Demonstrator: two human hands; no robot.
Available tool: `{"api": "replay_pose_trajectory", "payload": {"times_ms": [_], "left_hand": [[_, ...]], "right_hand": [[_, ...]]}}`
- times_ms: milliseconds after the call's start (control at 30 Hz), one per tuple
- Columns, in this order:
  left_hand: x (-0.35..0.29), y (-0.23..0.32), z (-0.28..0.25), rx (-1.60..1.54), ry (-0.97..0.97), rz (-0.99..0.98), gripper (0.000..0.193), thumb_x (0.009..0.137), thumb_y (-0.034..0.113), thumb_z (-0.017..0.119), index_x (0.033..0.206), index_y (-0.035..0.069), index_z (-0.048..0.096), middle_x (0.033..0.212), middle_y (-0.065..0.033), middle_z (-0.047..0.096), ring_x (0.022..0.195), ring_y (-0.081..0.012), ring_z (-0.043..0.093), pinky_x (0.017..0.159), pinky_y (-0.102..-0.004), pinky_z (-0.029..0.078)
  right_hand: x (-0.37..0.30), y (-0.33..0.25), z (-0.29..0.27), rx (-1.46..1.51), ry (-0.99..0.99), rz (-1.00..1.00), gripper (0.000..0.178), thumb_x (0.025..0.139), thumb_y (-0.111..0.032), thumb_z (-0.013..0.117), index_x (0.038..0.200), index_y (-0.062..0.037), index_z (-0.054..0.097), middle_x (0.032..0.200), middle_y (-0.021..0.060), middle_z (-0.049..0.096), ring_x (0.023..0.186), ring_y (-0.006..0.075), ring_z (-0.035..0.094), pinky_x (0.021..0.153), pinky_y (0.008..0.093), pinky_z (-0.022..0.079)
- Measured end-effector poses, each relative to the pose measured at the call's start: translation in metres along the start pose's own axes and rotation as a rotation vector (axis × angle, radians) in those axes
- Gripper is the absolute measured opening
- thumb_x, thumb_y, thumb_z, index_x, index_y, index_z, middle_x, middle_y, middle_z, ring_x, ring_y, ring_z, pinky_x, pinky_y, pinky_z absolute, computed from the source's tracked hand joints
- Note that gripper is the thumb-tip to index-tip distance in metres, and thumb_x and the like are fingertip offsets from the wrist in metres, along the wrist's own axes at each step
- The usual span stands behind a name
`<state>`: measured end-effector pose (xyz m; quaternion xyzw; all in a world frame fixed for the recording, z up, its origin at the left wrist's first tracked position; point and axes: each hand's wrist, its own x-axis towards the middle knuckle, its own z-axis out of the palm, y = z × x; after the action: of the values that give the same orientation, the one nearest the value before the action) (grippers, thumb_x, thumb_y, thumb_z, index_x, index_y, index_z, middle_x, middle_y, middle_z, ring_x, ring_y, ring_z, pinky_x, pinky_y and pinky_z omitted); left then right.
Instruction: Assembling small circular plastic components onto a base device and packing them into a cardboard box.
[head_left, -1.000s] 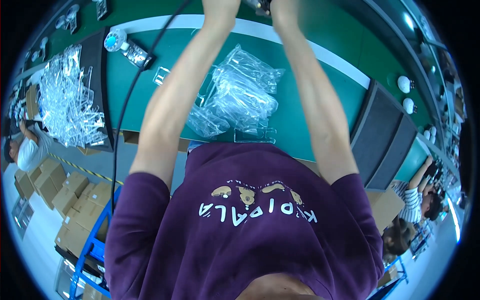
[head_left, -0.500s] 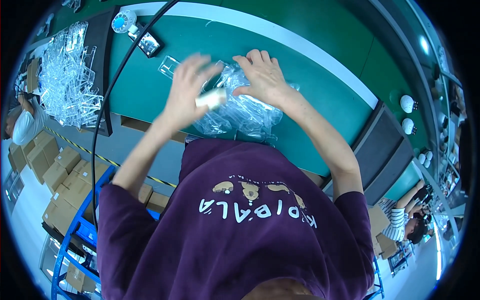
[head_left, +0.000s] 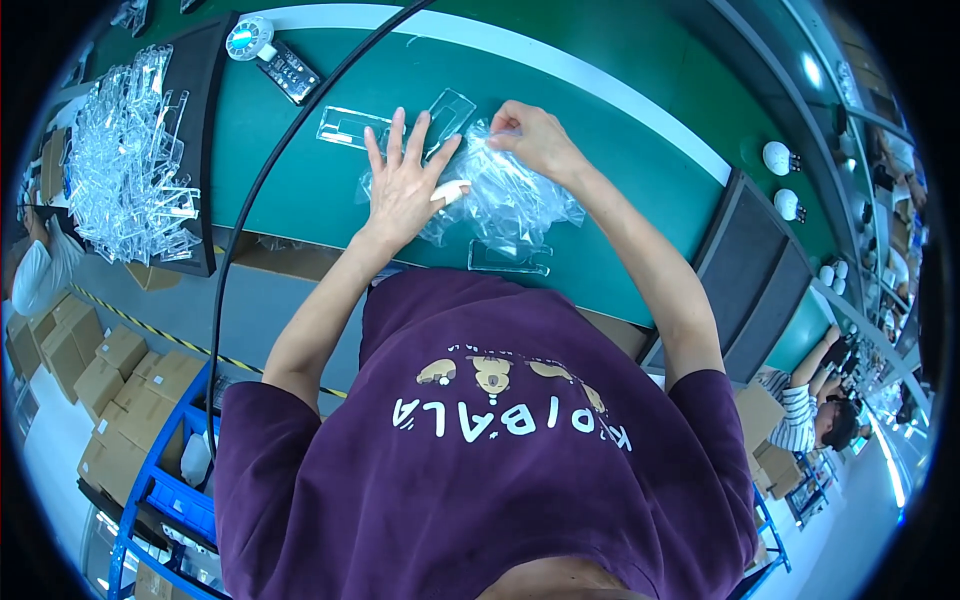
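A pile of crumpled clear plastic bags [head_left: 525, 195] lies on the green table in front of me. My left hand [head_left: 405, 190] rests at the pile's left side with its fingers spread; a white wrap covers its thumb. At the pile's far edge, my right hand [head_left: 535, 140] is closed, thumb and fingers pinching the plastic bag film. One flat clear plastic part [head_left: 350, 127] lies beyond my left fingertips. Another clear part [head_left: 450, 112] sits between the two hands, partly behind the left fingers. A third clear part [head_left: 508, 260] lies at the near table edge, partly under film.
At left, a dark tray [head_left: 222, 100] holds a heap of clear plastic parts [head_left: 130, 160]. A small round fan [head_left: 247, 40] and a dark device [head_left: 290, 75] stand nearby. One black cable [head_left: 270, 160] crosses the view. Dark trays [head_left: 745, 270] lie at right. Cardboard boxes [head_left: 130, 390] fill the lower left.
My left hand has stopped its blurred motion and lies spread beside the pile. The right hand has gone from spread to pinched. A clear part now shows between the hands.
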<state>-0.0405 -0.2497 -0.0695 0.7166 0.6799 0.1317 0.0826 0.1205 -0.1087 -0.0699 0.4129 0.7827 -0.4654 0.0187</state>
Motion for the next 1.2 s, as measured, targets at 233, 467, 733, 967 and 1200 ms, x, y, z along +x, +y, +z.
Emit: {"api": "replay_pose_trajectory", "payload": {"times_ms": [233,467,733,967,1200], "left_hand": [[0.016,0.016,0.004,-0.104,0.052,0.043,0.028,0.072,0.025,0.068,0.095,0.012,0.062,0.125,-0.0138,0.042,0.128,-0.0356,0.023,0.102,-0.0625,0.008],[0.034,0.038,-0.011,-0.369,0.119,0.105,0.015,0.071,0.011,0.069,0.084,0.008,0.062,0.097,-0.006,0.061,0.112,-0.0236,0.049,0.098,-0.0459,0.031],[0.055,0.07,-0.076,-0.798,0.171,0.136,0.014,0.073,0.007,0.069,0.086,0.005,0.062,0.082,-0.0047,0.062,0.066,-0.0132,0.057,0.054,-0.0245,0.043],[0.068,0.078,-0.102,-0.782,0.174,0.234,0.02,0.072,0.008,0.07,0.089,0.005,0.062,0.08,-0.0035,0.06,0.068,-0.012,0.055,0.057,-0.0249,0.043],[0.09,0.094,-0.107,-0.992,0.18,0.198,0.042,0.07,0.015,0.072,0.109,0.007,0.058,0.085,-0.0057,0.062,0.078,-0.0144,0.058,0.062,-0.0259,0.046]], "right_hand": [[-0.025,0.009,-0.012,0.142,0.07,0.053,0.019,0.076,-0.014,0.063,0.086,-0.0005,0.057,0.081,0.0078,0.06,0.077,0.0165,0.056,0.072,0.029,0.045],[-0.065,-0.001,-0.039,0.346,0.202,-0.06,0.007,0.078,-0.004,0.058,0.083,-0.001,0.054,0.077,0.0076,0.056,0.078,0.0167,0.055,0.074,0.0295,0.044],[-0.141,-0.047,-0.085,-0.189,0.451,-0.448,0.01,0.076,0.005,0.056,0.079,-0.0032,0.051,0.079,0.0084,0.055,0.078,0.0188,0.055,0.076,0.0276,0.044],[-0.143,-0.046,-0.094,-0.178,0.587,-0.508,0.014,0.073,0.01,0.056,0.08,-0.0014,0.053,0.08,0.0088,0.056,0.077,0.0202,0.056,0.072,0.0277,0.045],[-0.121,-0.066,-0.1,-0.061,0.723,-0.691,0.015,0.074,0.011,0.056,0.084,0.0001,0.056,0.083,0.0091,0.058,0.078,0.0188,0.057,0.069,0.0259,0.045]]}}
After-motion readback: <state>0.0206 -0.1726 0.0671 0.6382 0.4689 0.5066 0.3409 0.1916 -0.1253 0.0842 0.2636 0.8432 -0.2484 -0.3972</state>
